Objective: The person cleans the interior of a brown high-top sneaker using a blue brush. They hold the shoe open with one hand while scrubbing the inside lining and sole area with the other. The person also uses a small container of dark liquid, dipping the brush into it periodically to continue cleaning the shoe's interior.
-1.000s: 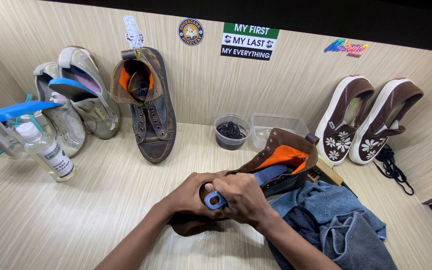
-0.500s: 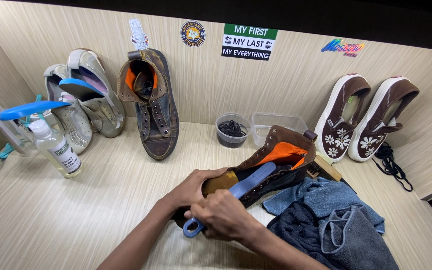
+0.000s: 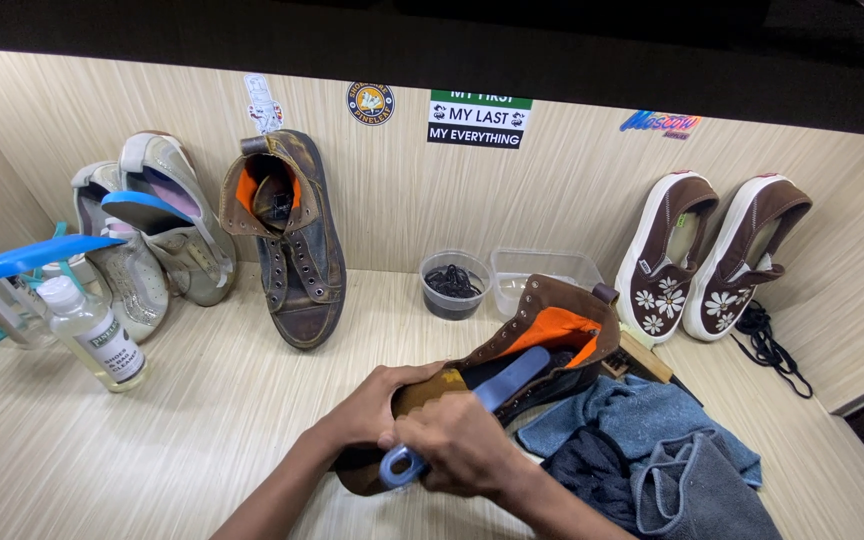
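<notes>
A brown high-top boot [image 3: 542, 335] with an orange lining lies on its side on the wooden bench. My left hand [image 3: 377, 405] grips its toe end. My right hand [image 3: 457, 445] holds a blue shoe tree [image 3: 497, 385] by its ring handle, and the far end of the tree is inside the boot's opening. The matching brown boot [image 3: 297, 250] leans upright against the back wall, sole down, apart from both hands.
A pale sneaker pair [image 3: 147, 235] with blue shoe trees leans at back left beside a clear liquid bottle [image 3: 92, 330]. A dark tub of laces [image 3: 452, 285] and a clear box [image 3: 542, 270] stand behind. Brown flowered slip-ons [image 3: 712, 255] lean right. Blue-grey cloths [image 3: 652, 450] lie beside the boot.
The blue shoe tree has gone from being held up over the boot to lying along it, with its far end pushed into the opening. My hands moved slightly toward me.
</notes>
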